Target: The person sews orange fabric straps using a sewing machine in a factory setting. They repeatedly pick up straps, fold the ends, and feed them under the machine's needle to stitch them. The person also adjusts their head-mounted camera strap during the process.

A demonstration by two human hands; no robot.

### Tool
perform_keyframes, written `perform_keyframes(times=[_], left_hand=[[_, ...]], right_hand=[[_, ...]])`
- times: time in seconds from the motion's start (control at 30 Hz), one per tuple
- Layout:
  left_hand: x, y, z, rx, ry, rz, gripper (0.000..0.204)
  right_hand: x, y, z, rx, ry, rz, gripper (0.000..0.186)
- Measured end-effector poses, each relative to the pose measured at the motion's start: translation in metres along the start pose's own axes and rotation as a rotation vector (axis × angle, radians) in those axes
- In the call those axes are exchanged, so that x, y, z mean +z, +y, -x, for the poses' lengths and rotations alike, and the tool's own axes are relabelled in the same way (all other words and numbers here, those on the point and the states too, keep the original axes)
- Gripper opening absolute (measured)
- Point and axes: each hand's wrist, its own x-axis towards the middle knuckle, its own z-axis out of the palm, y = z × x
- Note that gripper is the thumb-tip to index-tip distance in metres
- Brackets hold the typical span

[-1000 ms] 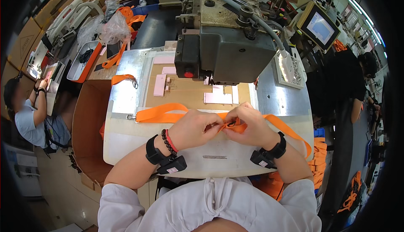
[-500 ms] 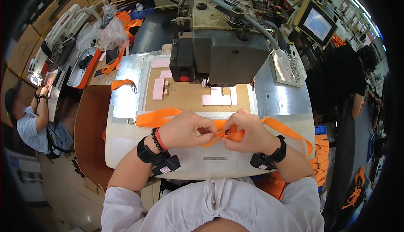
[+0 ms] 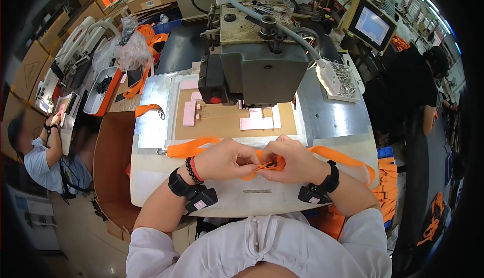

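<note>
An orange webbing strap (image 3: 340, 158) runs across the near part of the white worktable, with a metal hook (image 3: 161, 151) at its left end. My left hand (image 3: 231, 160) pinches the strap in front of me. Close beside it, my right hand (image 3: 286, 160) grips a folded part of the same strap. A small black piece (image 3: 273, 165), perhaps a buckle, shows in the fold between my fingers; its exact shape is partly hidden. Beyond my hands, the sewing machine head (image 3: 262, 71) stands over a tan template board (image 3: 212, 127) with pink pieces on it.
A short orange strap with a metal clip (image 3: 148, 110) lies on the metal plate at left. A tray of metal hooks (image 3: 345, 84) sits at back right, below a screen (image 3: 372, 25). A cardboard box (image 3: 113, 164) stands left of the table. A person (image 3: 43, 152) works at far left.
My hands have drawn closer together, the right moving slightly left. More of the black piece now shows in the strap's fold. The whole view has shifted a little.
</note>
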Motion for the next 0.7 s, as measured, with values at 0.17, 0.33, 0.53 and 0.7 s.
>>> perform_keyframes(times=[0.17,0.33,0.53,0.7], left_hand=[[-0.003,0.002,0.000,-0.011,-0.015,-0.087,0.009],[-0.007,0.005,0.003,0.018,-0.020,-0.120,0.009],[-0.014,0.002,0.007,-0.004,-0.040,-0.051,0.012],[-0.013,0.000,0.007,0.039,0.046,-0.093,0.019]], right_hand=[[0.003,0.003,0.003,-0.038,0.010,0.024,0.014],[0.001,-0.003,0.003,0.010,-0.020,-0.016,0.014],[-0.006,0.000,0.003,-0.012,0.002,-0.026,0.015],[-0.008,0.005,0.002,0.042,0.041,-0.038,0.017]])
